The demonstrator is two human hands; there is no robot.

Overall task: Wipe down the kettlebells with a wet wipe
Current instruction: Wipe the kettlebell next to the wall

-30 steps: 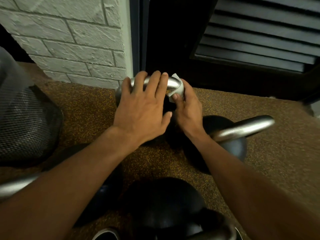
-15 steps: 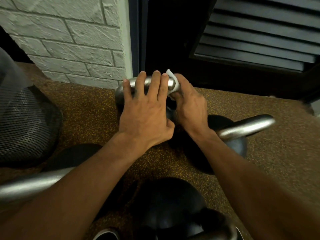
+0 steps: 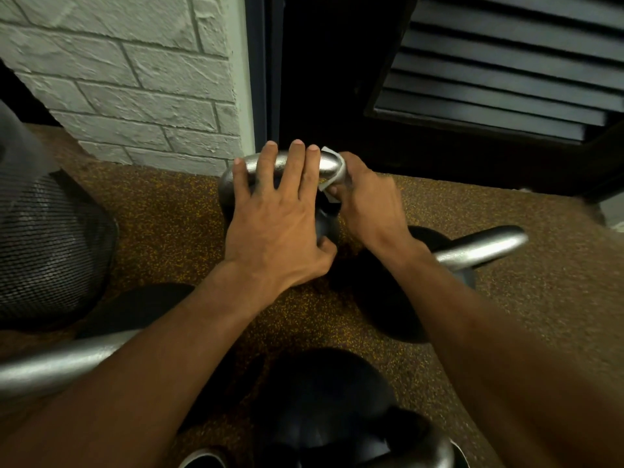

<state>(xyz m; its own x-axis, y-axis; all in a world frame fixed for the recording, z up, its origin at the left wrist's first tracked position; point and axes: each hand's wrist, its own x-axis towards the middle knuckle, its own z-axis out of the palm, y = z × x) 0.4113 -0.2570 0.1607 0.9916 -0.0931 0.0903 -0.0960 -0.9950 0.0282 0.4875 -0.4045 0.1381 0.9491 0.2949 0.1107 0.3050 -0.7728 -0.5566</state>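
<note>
- On the speckled brown rubber floor (image 3: 162,214), at the foot of the white-painted brick wall (image 3: 135,79), stands the far black kettlebell (image 3: 327,224) with its brushed silver handle (image 3: 282,162). This is the one being worked on.
- The left hand (image 3: 277,228) lies over that handle, fingers fairly straight across the bar and thumb tucked down toward the ball. It steadies rather than clasps.
- The right hand (image 3: 368,201) has its fingers curled tight on the folded white wet wipe (image 3: 332,173), pinching it round the handle's right bend.
- With the wipe at one end of the bar, this handle looks only partly covered. The stretch under the left fingers and the black ball below probably still need a pass.
- Three more wait close by: the right-side black kettlebell (image 3: 479,248) just beside the right wrist, the left-side black kettlebell (image 3: 67,364) whose silver bar runs under the left forearm, and the nearest black kettlebell (image 3: 320,400) at the bottom edge.
- Neither hand touches those three, and nothing on their surfaces shows whether they have been wiped — no damp sheen can be read.
- On that footing a good share of the task seems left: finish this one, then attend to any of the others not yet done.
</note>
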